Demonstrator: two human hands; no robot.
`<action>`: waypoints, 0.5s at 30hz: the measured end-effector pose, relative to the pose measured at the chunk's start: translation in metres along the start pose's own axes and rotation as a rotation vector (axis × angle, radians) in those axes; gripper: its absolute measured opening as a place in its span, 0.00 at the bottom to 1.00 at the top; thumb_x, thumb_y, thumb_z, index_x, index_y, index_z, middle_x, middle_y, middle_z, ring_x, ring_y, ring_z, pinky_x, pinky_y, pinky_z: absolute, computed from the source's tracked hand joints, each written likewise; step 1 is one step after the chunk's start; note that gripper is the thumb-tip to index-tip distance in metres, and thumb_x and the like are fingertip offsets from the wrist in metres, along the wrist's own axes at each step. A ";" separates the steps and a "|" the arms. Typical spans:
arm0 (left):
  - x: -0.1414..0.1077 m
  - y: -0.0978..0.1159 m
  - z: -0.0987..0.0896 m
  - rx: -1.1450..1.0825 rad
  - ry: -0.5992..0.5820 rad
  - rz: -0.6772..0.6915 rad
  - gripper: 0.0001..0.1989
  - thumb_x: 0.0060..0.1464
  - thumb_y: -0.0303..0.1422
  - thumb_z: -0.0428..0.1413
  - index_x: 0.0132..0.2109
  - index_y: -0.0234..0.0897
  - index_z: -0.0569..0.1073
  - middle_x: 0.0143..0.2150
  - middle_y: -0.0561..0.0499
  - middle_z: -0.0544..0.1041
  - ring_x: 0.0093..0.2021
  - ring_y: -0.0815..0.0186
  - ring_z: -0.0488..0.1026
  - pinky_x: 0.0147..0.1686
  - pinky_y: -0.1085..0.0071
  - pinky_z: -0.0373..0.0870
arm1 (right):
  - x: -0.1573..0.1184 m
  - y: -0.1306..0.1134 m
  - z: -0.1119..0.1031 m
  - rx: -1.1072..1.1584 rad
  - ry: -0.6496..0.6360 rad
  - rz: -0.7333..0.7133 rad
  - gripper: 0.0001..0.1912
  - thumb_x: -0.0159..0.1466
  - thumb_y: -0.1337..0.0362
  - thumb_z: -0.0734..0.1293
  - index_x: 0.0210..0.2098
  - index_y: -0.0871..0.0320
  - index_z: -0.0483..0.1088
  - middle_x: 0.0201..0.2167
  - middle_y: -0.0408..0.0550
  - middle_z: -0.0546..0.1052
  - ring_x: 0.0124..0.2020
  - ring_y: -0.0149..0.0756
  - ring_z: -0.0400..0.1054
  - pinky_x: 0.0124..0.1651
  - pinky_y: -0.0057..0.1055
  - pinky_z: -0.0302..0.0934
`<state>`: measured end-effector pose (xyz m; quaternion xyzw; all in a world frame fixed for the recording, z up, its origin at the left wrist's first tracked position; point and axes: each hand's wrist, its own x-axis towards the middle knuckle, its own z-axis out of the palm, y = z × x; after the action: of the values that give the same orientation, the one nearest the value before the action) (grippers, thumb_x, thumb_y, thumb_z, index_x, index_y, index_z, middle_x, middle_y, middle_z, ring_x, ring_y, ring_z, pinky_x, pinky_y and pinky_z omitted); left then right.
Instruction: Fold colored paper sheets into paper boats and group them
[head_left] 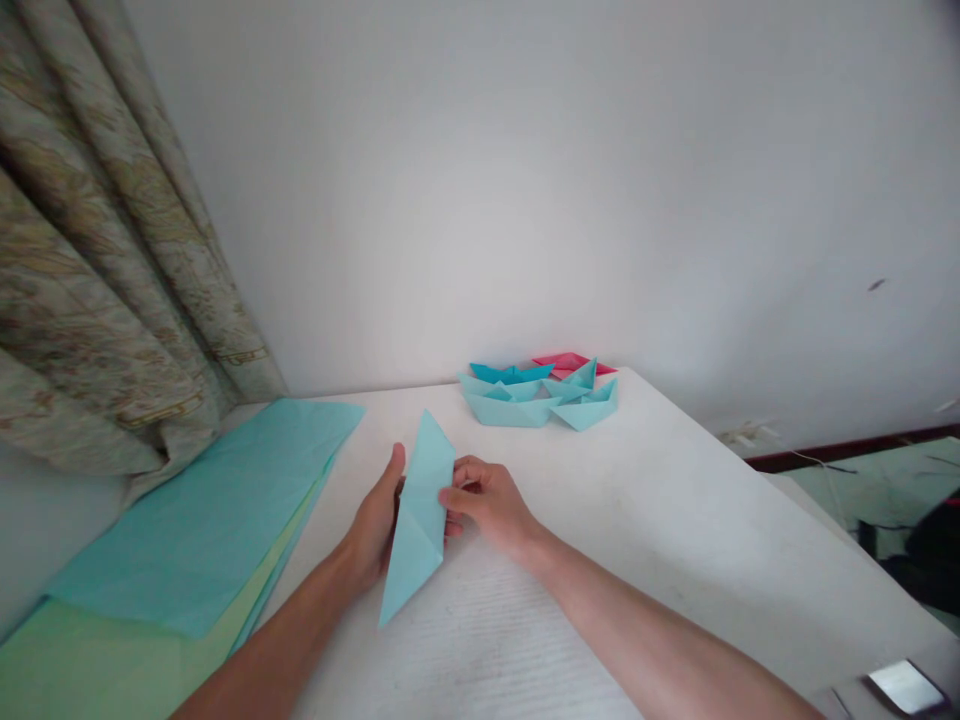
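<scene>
A light blue folded paper (422, 515), long with pointed ends, is held up slanting over the white table. My right hand (486, 500) pinches its right edge, with the thumb in front and the fingers curled behind. At the paper's left edge is my left hand (377, 517), thumb pointing up and its other fingers hidden behind the paper; whether they grip it cannot be made out.
Folded paper boats in light blue (514, 405), darker blue (512, 374) and pink (574, 362) stand by the wall. Large blue sheets (187, 520) and green sheets (97, 665) lie left, beside a curtain (112, 230). The white table's (697, 520) right edge slants away.
</scene>
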<state>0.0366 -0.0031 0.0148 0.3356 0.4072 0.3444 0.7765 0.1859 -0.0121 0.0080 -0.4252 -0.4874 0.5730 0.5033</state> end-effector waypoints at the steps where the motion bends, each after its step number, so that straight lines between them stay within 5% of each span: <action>1: 0.001 0.001 0.000 -0.014 -0.014 -0.009 0.32 0.49 0.56 0.51 0.36 0.27 0.77 0.29 0.37 0.80 0.28 0.55 0.78 0.24 0.66 0.72 | 0.001 0.000 -0.001 -0.005 0.028 -0.001 0.13 0.47 0.59 0.72 0.18 0.59 0.65 0.19 0.41 0.69 0.18 0.28 0.62 0.23 0.28 0.56; 6: 0.005 -0.001 -0.003 0.149 -0.024 0.102 0.17 0.45 0.40 0.63 0.35 0.27 0.78 0.30 0.40 0.80 0.28 0.59 0.77 0.30 0.69 0.72 | 0.005 0.002 -0.005 -0.006 0.089 0.006 0.08 0.50 0.61 0.70 0.23 0.60 0.69 0.18 0.41 0.70 0.20 0.30 0.62 0.24 0.27 0.57; 12: 0.005 -0.005 -0.003 0.506 0.051 0.279 0.16 0.46 0.42 0.61 0.28 0.30 0.78 0.22 0.48 0.78 0.20 0.67 0.71 0.19 0.75 0.63 | 0.003 0.002 -0.003 -0.028 0.021 0.002 0.16 0.52 0.52 0.70 0.23 0.60 0.69 0.18 0.42 0.70 0.19 0.30 0.62 0.22 0.27 0.57; 15: -0.001 -0.004 0.003 0.390 -0.021 0.223 0.16 0.44 0.42 0.62 0.32 0.31 0.78 0.26 0.46 0.79 0.24 0.64 0.73 0.25 0.72 0.68 | 0.001 -0.001 -0.004 0.034 0.043 -0.008 0.19 0.54 0.50 0.69 0.21 0.60 0.66 0.16 0.41 0.68 0.16 0.28 0.58 0.18 0.26 0.51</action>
<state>0.0403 -0.0067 0.0134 0.5260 0.4182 0.3394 0.6582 0.1893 -0.0104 0.0079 -0.4268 -0.4685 0.5699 0.5230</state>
